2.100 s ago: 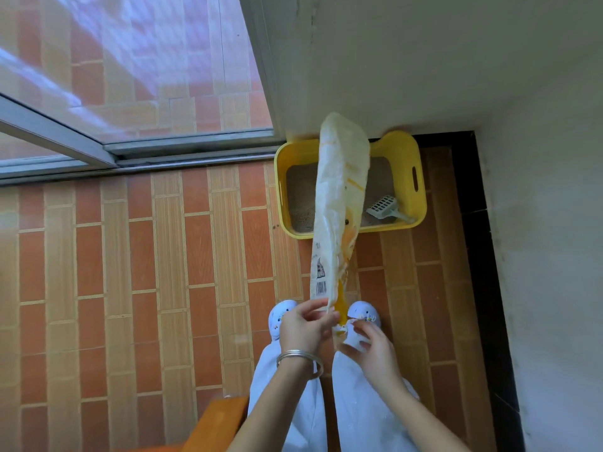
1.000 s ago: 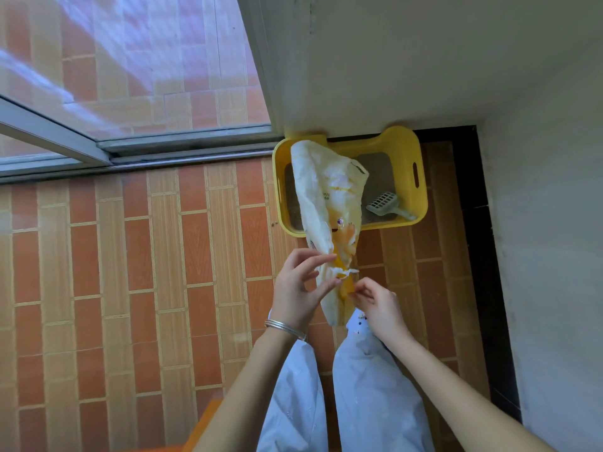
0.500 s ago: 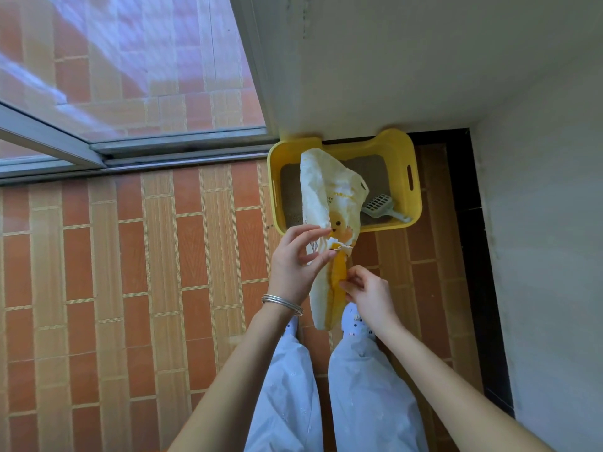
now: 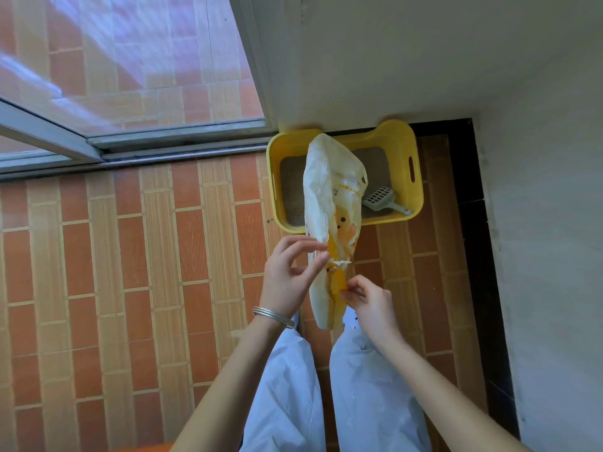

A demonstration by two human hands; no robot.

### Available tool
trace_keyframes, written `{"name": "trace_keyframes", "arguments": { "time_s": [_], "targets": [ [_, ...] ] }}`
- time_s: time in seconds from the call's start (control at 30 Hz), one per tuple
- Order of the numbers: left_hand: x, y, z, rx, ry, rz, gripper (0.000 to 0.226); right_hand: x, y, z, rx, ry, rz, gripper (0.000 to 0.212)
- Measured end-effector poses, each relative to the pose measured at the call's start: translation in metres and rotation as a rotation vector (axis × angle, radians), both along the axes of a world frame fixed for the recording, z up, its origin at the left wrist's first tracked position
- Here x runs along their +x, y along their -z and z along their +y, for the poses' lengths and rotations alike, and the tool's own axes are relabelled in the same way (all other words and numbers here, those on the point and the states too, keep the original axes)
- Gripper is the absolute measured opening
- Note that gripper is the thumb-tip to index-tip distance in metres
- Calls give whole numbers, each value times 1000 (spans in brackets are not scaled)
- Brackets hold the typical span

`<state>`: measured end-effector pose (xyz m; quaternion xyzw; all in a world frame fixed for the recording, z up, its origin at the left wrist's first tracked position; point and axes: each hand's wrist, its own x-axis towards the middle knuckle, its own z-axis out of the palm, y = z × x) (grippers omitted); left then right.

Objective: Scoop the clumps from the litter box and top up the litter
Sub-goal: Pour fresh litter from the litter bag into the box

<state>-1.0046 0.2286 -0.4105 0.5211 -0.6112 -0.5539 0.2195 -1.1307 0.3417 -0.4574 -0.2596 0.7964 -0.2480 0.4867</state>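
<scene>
Two fingertips (image 4: 321, 257) of my left hand (image 4: 287, 275), the thumb and the one next to it, were pinched on the side edge of the bag (image 4: 329, 190). The other fingers of that hand were apart and a little bent, and they touched nothing. My right hand (image 4: 368, 301) was lower down and its fingers were curled up tight. It pinched the yellow part of the bag near the bottom.

The bag was white and yellow with a little cartoon face on it. It looked flat and crinkly. It was up in the air between my hands, and its far end reached out in front of the litter box (image 4: 404, 138).

A silver bracelet (image 4: 274, 316) sat on my left wrist. Under my arms were my light blue trousers (image 4: 375, 402).

The litter box was yellow and sat on the floor (image 4: 130, 272) ahead of my feet, pushed into the corner against the white wall (image 4: 391, 60). Grey litter (image 4: 290, 190) lay inside it. A pale scoop (image 4: 380, 199) rested in the box at the right side, near the front wall, with its handle pointing right. I could not tell if there were clumps in the litter.

The floor was made of orange and tan tiles. A dark strip (image 4: 470, 223) ran along the right side next to another white wall. A glass door (image 4: 130, 60) with a metal track (image 4: 179, 148) was off to the left of the box.
</scene>
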Motion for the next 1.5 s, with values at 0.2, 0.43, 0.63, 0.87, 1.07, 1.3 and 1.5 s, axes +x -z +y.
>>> {"name": "trace_keyframes", "arguments": {
  "time_s": [0.2,0.43,0.63,0.87,1.07,1.3,1.5],
  "targets": [
    [-15,21,-17,174,-24,-295,28,5,12,19,101,-73,-15,12],
    [-28,45,-21,349,-191,-350,35,2,24,27,105,-4,1,10],
    [-23,48,-12,517,-234,-302,21,-12,28,20,230,-190,-69,14],
    [-6,42,32,534,-231,-235,22,-30,9,-44,50,174,-235,19],
    [-4,48,52,516,-203,-255,27,-28,16,-87,110,90,-12,45],
    [-4,55,63,449,-22,-353,15,-26,28,-88,255,16,94,35],
    [-3,57,66,432,22,-395,22,-23,31,-84,298,31,90,41]
  ]
}}
